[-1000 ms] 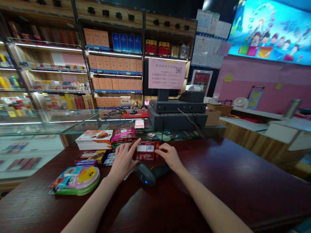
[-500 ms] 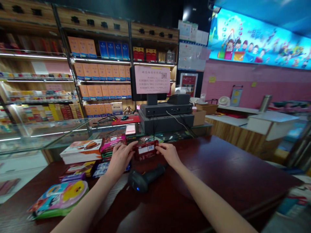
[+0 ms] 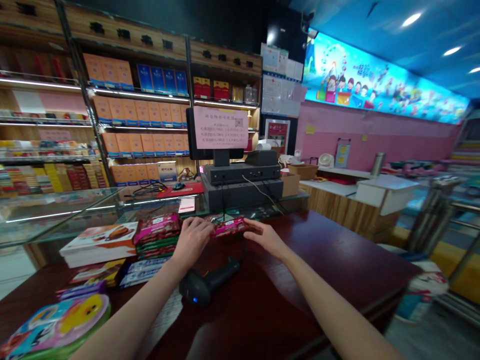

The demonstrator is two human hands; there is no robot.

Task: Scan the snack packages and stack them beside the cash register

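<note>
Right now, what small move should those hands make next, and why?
Probably shift the pink packet leftward toward the stack: a similar pink pack tops it, and the left hand and right hand are at the packet's ends.

Bright banner (image 3: 378, 82) above pink wall (image 3: 337, 125)

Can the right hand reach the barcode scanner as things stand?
Probably yes: the scanner lies nearby and nothing stands between, though the right hand is at one end of the pink packet.
</note>
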